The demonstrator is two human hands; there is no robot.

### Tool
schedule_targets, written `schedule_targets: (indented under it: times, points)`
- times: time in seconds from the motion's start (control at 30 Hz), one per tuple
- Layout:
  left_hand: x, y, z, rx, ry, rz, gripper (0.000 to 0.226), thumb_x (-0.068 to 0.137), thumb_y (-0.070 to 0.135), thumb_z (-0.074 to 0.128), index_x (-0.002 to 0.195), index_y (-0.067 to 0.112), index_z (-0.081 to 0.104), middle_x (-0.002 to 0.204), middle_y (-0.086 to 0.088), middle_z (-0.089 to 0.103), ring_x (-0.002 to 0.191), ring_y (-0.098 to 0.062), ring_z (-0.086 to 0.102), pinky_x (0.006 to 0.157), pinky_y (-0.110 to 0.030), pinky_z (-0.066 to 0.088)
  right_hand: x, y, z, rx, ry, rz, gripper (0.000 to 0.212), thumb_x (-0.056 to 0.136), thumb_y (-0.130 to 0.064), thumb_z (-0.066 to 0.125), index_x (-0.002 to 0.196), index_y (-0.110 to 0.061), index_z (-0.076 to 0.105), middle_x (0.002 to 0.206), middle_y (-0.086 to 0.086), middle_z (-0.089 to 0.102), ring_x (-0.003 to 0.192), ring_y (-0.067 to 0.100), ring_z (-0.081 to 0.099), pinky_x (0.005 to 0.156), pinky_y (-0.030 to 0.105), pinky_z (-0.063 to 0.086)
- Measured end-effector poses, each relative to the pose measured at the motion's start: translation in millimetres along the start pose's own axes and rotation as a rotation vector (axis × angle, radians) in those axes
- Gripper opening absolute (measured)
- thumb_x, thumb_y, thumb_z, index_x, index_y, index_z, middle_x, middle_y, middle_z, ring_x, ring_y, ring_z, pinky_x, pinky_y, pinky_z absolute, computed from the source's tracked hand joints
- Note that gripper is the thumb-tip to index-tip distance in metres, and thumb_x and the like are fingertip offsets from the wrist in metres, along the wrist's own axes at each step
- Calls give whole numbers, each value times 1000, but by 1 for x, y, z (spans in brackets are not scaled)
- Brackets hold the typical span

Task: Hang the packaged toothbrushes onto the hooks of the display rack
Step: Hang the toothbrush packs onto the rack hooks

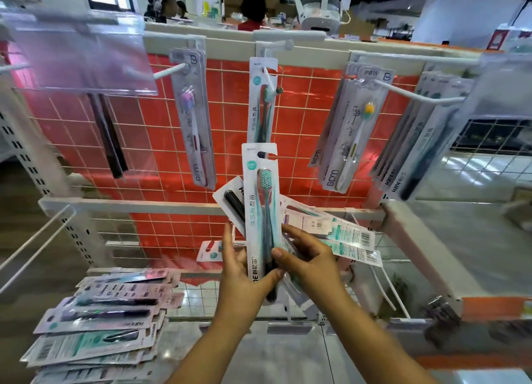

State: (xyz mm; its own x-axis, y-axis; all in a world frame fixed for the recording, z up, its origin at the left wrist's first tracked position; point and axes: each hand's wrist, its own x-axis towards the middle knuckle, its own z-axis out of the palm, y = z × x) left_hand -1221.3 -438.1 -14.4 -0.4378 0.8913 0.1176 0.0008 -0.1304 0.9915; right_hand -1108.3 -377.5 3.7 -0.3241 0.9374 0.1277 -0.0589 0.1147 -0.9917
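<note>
Both hands, left (237, 271) and right (306, 258), grip a fanned toothbrush bundle (260, 208), its rear packs half hidden.

Open gap above raised toothbrush pack (260, 199), hung pack (262, 101) occupying centre hook (270, 80), side hooks loaded

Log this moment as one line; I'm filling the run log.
step: pre-hang | left hand: grips fanned packs | right hand: pinches teal toothbrush pack upright | target: centre hook, one matching pack hung | spare stack: lower left
</note>
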Motion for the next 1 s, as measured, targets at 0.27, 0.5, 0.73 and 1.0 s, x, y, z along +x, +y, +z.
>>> schedule_targets:
  times: [0.27, 0.5, 0.73, 1.0]
  points:
    - [-2, 16, -45, -44, 4, -29, 46, 69, -4, 75, 95, 29, 56, 81, 16, 72, 79, -1, 68, 66, -18, 54, -10, -8, 11, -178, -20, 2, 48, 70, 2, 77, 97, -33, 59, 91, -11, 65, 83, 6, 65, 68, 16, 52]
    - [7, 28, -103, -156, -44, -64, 49, 62, -7, 72, 100, 22, 59, 86, 1, 74, 80, -12, 71, 65, -22, 57, -12, -27, 17, -439, -142, -7, 45, 69, -12, 80, 90, -46, 60, 94, -15, 62, 88, 6, 60, 73, 15, 49]
    - [9, 31, -152, -116, -240, -102, 77, 45, 15, 90, 113, 20, 55, 95, -2, 73, 92, -17, 69, 70, -24, 56, -16, -45, 27, -595, -227, -68, 49, 66, -11, 82, 86, -49, 60, 89, -17, 65, 85, 1, 60, 75, 15, 48]
    - [0, 25, -185, -23, -445, -250, 101, 30, 28, 93, 120, 25, 50, 109, 0, 70, 104, -18, 65, 79, -28, 55, -26, -66, 40, -786, -405, -3, 49, 68, -6, 80, 89, -46, 63, 100, -15, 65, 90, -1, 61, 76, 12, 51]
